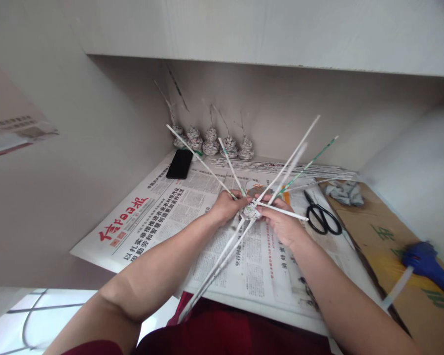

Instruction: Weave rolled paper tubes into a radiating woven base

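Observation:
Between my two hands is a small woven piece of rolled paper (250, 212), with several long thin paper rods sticking out of it in different directions. My left hand (231, 204) grips its left side, fingers closed. On the other side, my right hand (279, 217) pinches the woven piece near a white paper rod (288, 212) that points right. A green-and-white rod (311, 163) slants up beyond my right hand. Two rods (218, 266) trail down toward my lap. The piece is held above printed newspaper (192, 207), and my fingers hide part of its weave.
Several gourd-shaped woven paper pieces (210, 143) stand along the back wall. A black phone (179, 164) lies on the newspaper at left. Loose paper rods (281, 168) lie behind my hands. At right are black scissors (322, 217), a crumpled grey cloth (344, 192), cardboard (385, 241) and a blue glue gun (429, 266).

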`<action>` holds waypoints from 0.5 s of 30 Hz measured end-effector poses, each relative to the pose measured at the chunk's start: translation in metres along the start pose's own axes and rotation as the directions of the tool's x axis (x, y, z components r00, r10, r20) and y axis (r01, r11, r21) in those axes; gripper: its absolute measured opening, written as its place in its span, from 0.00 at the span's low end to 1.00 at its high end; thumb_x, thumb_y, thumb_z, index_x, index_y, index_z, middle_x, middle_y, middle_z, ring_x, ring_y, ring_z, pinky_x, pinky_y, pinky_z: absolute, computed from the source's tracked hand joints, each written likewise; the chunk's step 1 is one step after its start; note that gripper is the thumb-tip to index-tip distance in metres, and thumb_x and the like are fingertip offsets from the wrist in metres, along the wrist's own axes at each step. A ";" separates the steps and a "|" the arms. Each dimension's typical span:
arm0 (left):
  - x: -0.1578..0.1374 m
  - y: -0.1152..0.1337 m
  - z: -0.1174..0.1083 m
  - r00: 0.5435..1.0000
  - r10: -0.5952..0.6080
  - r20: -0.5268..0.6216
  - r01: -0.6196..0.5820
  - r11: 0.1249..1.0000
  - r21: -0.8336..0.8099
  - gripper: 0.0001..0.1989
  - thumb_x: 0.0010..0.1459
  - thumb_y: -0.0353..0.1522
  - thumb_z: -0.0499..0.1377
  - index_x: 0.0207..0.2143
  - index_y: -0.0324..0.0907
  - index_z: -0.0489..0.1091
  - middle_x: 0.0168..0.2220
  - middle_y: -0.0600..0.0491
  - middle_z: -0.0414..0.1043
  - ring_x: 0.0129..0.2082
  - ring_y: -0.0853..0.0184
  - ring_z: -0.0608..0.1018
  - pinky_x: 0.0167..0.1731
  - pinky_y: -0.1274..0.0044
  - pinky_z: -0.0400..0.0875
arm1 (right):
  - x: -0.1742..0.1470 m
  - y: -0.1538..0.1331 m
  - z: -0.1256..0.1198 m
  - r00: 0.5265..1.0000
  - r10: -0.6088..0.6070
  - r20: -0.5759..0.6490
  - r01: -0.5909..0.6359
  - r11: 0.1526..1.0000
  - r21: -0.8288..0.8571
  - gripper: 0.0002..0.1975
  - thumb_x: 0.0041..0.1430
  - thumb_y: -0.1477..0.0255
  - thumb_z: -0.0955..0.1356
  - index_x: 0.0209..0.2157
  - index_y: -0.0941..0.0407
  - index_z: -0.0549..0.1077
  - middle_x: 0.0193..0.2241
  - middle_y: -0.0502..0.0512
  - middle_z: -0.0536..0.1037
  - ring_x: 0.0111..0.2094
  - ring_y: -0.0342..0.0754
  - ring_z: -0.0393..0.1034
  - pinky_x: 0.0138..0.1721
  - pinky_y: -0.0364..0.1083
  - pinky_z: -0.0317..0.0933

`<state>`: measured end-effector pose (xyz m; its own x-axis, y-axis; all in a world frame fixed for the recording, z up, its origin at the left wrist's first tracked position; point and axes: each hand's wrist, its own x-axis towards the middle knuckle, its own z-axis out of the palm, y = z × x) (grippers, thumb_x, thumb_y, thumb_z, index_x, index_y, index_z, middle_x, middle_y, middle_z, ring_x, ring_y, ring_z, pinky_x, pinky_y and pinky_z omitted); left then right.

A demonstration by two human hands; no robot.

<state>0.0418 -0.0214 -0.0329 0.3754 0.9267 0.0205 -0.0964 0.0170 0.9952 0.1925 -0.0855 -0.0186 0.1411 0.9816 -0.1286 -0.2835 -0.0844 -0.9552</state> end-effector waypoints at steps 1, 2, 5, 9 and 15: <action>0.002 -0.002 -0.001 1.000 0.010 -0.001 -0.010 1.000 0.015 0.17 0.42 0.41 0.68 0.26 0.35 0.75 0.24 0.51 0.75 0.24 0.70 0.73 0.26 0.78 0.66 | 0.000 -0.002 0.000 1.000 0.007 0.013 -0.007 1.000 0.007 0.22 0.36 0.71 0.78 0.38 0.54 0.78 0.30 0.51 0.79 0.30 0.46 0.72 0.31 0.45 0.65; 0.004 -0.005 -0.003 1.000 0.015 -0.004 -0.015 1.000 0.022 0.17 0.42 0.42 0.68 0.26 0.36 0.76 0.24 0.51 0.75 0.24 0.69 0.73 0.26 0.78 0.66 | 0.000 -0.004 0.000 1.000 0.011 0.016 -0.011 1.000 0.017 0.22 0.36 0.71 0.78 0.38 0.54 0.78 0.30 0.51 0.79 0.30 0.46 0.72 0.30 0.45 0.64; 0.008 -0.010 -0.005 1.000 0.024 -0.012 -0.024 1.000 0.014 0.17 0.42 0.42 0.68 0.28 0.36 0.76 0.25 0.50 0.75 0.24 0.69 0.74 0.27 0.77 0.66 | 0.000 -0.006 -0.001 0.999 0.020 -0.033 -0.018 0.998 0.053 0.19 0.35 0.70 0.78 0.34 0.55 0.79 0.30 0.51 0.80 0.28 0.44 0.70 0.26 0.42 0.63; 0.006 -0.007 -0.004 0.999 0.026 -0.019 -0.025 0.999 0.026 0.18 0.43 0.43 0.68 0.27 0.36 0.75 0.23 0.51 0.74 0.23 0.69 0.73 0.26 0.77 0.66 | 0.003 -0.006 -0.001 0.990 0.048 -0.134 -0.036 0.995 0.088 0.16 0.35 0.69 0.78 0.30 0.56 0.78 0.28 0.52 0.80 0.26 0.42 0.70 0.23 0.40 0.61; 0.000 0.001 -0.001 1.000 -0.007 -0.031 0.007 1.000 -0.014 0.17 0.41 0.42 0.68 0.22 0.36 0.71 0.21 0.53 0.71 0.21 0.72 0.70 0.23 0.79 0.63 | 0.004 -0.006 -0.002 0.990 0.048 -0.136 -0.032 0.993 0.117 0.17 0.35 0.71 0.78 0.32 0.56 0.78 0.28 0.52 0.80 0.27 0.43 0.71 0.23 0.40 0.62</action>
<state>0.0406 -0.0213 -0.0316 0.3477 0.9376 0.0102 -0.1063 0.0286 0.9939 0.1969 -0.0816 -0.0140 0.2552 0.9440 -0.2093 -0.3972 -0.0950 -0.9128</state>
